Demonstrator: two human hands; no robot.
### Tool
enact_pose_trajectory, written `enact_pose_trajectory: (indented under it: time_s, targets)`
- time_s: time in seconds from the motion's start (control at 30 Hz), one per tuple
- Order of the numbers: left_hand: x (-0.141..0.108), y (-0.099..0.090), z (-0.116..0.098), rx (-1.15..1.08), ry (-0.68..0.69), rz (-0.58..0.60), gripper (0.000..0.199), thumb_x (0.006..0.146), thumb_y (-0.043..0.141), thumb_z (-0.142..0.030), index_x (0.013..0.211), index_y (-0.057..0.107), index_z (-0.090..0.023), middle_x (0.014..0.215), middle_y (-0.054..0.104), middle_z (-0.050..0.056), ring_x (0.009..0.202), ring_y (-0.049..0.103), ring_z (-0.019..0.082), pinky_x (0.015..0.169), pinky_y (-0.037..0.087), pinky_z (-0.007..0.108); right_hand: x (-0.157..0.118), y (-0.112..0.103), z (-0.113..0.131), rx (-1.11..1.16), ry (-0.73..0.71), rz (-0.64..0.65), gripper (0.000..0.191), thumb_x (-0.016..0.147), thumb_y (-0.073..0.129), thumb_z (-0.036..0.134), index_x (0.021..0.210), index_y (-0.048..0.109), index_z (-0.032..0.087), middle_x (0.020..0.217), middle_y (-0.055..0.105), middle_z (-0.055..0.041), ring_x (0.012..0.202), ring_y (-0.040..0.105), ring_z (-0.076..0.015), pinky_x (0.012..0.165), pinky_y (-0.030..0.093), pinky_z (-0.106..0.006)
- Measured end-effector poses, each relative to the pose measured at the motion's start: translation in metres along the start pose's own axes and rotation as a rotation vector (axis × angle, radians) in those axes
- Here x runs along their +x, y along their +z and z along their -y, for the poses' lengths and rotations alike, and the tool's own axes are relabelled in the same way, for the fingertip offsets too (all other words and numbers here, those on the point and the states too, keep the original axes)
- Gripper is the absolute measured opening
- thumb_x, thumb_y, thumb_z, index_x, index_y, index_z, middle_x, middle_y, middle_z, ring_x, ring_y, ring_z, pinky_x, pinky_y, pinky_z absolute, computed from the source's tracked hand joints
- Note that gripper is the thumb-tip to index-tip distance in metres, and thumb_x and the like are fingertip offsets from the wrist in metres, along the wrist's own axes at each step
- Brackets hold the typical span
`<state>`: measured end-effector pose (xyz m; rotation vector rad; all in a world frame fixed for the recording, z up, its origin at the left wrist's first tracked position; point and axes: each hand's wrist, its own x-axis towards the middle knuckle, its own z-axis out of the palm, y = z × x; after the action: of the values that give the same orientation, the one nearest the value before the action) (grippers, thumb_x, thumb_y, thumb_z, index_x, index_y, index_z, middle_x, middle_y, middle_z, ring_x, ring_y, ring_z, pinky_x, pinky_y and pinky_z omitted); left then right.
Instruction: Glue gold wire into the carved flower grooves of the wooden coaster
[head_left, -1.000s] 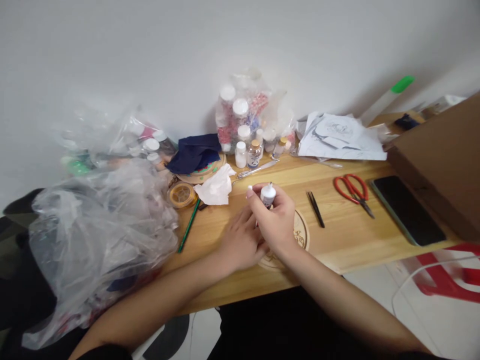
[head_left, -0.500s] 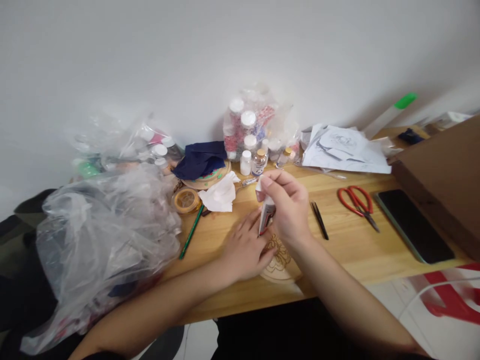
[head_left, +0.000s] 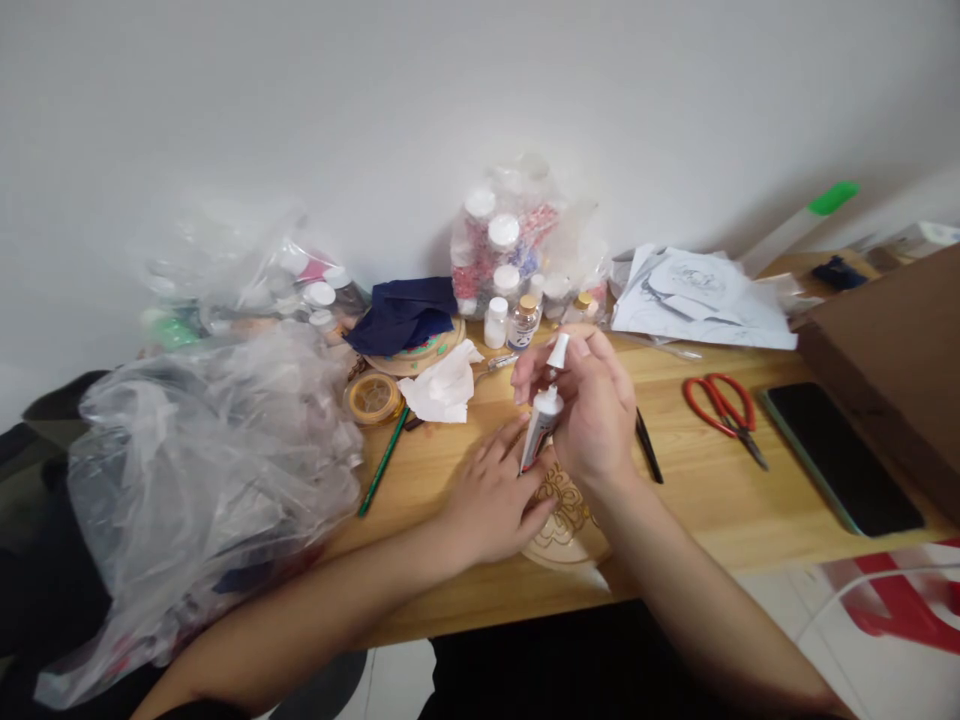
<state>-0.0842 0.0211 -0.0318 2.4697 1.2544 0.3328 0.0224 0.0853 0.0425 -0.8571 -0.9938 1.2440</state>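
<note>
My right hand [head_left: 596, 405] pinches a tapered white cap [head_left: 557, 352] between thumb and fingers. Just below the cap, apart from it, points the narrow nozzle of a white glue tube [head_left: 540, 425] with dark and red print. The tube stands tilted out of my left hand [head_left: 491, 495], gripped between its fingers, which are otherwise stretched low over the table. Partly under my left hand and right wrist lies a round, pale wooden piece [head_left: 559, 545] with flower outlines on it.
On the left are a clear plastic bag [head_left: 217, 480], a wire spool [head_left: 373, 399] and a green pencil [head_left: 385, 460]. Jars [head_left: 502, 235] of beads stand behind. To the right lie black tweezers [head_left: 649, 447], red-handled pliers [head_left: 724, 410], a phone [head_left: 840, 460] and a cardboard box [head_left: 892, 350].
The cap has come off the tube's nozzle, lifted up and slightly right by my right hand. My left hand has stayed in place. The view has shifted slightly.
</note>
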Motion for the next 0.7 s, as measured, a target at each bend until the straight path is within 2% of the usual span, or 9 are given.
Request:
enact_pose_trajectory:
  time_s: [0.2, 0.43, 0.7]
  targets:
    - [0.0001, -0.0016, -0.0007, -0.006, -0.006, 0.008, 0.043, 0.093, 0.053, -0.042, 0.131, 0.056, -0.021, 0.148, 0.045, 0.013, 0.142, 0.033, 0.034, 0.11, 0.039, 0.054, 0.0013, -0.0009, -0.0022, 0.113, -0.03, 0.024, 0.017, 0.09, 0.053, 0.038, 0.079, 0.051, 0.025, 0.063, 0.061, 0.0028, 0.051, 0.052, -0.0112, 0.05, 0.037, -0.026]
    - [0.0, -0.0019, -0.0007, -0.003, -0.008, 0.003, 0.044, 0.092, 0.054, -0.043, 0.131, 0.056, -0.022, 0.147, 0.047, 0.012, 0.142, 0.033, 0.034, 0.111, 0.039, 0.054, 0.0016, -0.0013, -0.0032, 0.031, -0.009, 0.0, 0.022, 0.088, 0.052, 0.045, 0.079, 0.047, 0.026, 0.062, 0.057, 0.0034, 0.05, 0.049, -0.0117, 0.049, 0.037, -0.028]
    - [-0.0007, -0.0001, 0.0001, 0.019, 0.002, -0.005, 0.046, 0.093, 0.052, -0.045, 0.133, 0.055, -0.022, 0.151, 0.042, 0.013, 0.143, 0.033, 0.034, 0.111, 0.039, 0.053, 0.0015, -0.0015, -0.0034, 0.073, -0.011, 0.001, 0.021, 0.088, 0.054, 0.042, 0.078, 0.047, 0.025, 0.062, 0.058, 0.0035, 0.05, 0.05, -0.011, 0.048, 0.037, -0.026]
